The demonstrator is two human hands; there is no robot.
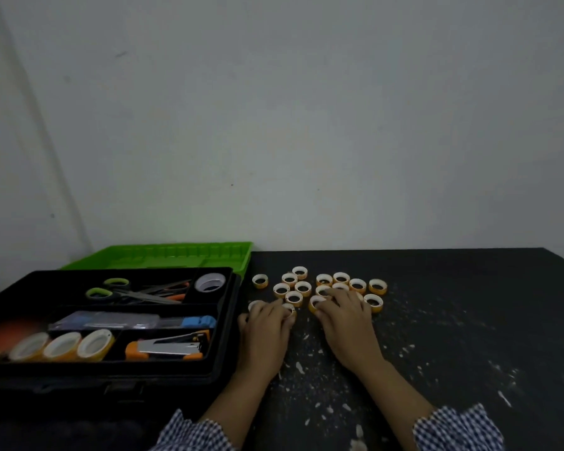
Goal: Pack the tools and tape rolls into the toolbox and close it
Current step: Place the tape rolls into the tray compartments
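As the left hand [266, 323] and right hand [342, 317] curl onto tape rolls [358, 284], these next need lifting left into the toolbox [223, 351].

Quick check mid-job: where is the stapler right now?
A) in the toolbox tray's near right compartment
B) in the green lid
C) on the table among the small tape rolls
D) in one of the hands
A: the stapler, orange and silver, lies in the near right compartment of the toolbox tray, just right of three larger tape rolls.
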